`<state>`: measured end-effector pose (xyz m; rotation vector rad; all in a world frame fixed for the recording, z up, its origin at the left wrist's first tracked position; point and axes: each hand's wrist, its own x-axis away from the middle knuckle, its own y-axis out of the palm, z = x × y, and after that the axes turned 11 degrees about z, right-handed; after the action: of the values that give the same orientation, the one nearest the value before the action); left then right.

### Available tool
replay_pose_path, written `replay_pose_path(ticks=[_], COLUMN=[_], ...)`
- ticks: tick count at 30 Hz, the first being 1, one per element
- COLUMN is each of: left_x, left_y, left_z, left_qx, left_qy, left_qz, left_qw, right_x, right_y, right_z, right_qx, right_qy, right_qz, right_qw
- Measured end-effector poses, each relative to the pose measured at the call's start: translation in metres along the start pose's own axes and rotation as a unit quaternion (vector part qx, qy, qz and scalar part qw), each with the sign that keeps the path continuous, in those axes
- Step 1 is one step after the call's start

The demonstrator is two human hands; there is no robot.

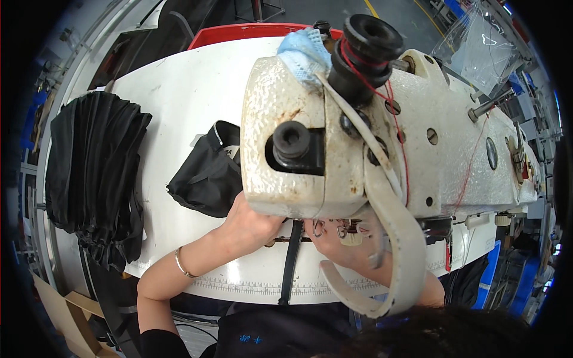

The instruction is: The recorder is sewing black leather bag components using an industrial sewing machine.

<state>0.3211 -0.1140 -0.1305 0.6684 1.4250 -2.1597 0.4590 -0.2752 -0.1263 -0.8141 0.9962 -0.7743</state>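
A cream sewing machine (280, 197) with a black knob and red thread stands over both my hands. My left hand (253, 227) reaches under the left side of its head, beside a black strip (291, 262); its fingertips are hidden. On the strip's other side, my right hand (337, 241) lies under the head, partly covered by the machine's parts and a curved pale guard (409, 250). From under the head the strip runs down over the table's near edge. Beyond my left hand, a black fabric piece (206, 176) with a pale label lies partly behind the head.
A thick bundle of black pleated fabric (98, 173) lies at the left of the white table (179, 77). A ruler scale (239, 283) runs along the near edge. Behind is a red bin (250, 31); a cardboard box (68, 316) is at lower left.
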Motion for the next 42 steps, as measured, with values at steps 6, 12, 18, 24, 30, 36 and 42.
replay_pose_path(ticks=[6, 12, 18, 24, 30, 36, 42], left_x=[-0.008, -0.012, -0.003, 0.001, -0.006, -0.029, -0.021], left_y=[-0.003, -0.018, -0.006, -0.005, -0.009, -0.036, -0.041], left_z=[0.006, 0.018, 0.010, 0.009, 0.009, 0.020, 0.010], left_qx=[-0.001, -0.052, -0.032, -0.010, 0.001, 0.081, 0.096], left_qy=[-0.005, 0.007, 0.017, -0.004, -0.035, -0.131, -0.149], left_qz=[0.035, 0.012, 0.015, -0.021, -0.037, 0.001, -0.026], left_qw=[0.999, 0.999, 0.999, 1.000, 0.999, 0.988, 0.984], right_x=[0.001, -0.006, 0.006, -0.008, -0.012, -0.008, 0.018], right_y=[-0.019, -0.026, -0.014, -0.012, -0.004, 0.004, 0.004], right_z=[0.000, 0.013, 0.010, -0.007, -0.012, -0.013, -0.012], right_qx=[-0.458, -0.368, -0.118, 0.016, -0.130, -0.072, -0.148], right_qy=[0.361, 0.367, 0.011, -0.176, 0.069, 0.064, 0.054], right_qz=[-0.044, -0.149, 0.070, 0.111, 0.098, 0.166, 0.116], right_qw=[0.811, 0.842, 0.990, 0.978, 0.984, 0.981, 0.981])
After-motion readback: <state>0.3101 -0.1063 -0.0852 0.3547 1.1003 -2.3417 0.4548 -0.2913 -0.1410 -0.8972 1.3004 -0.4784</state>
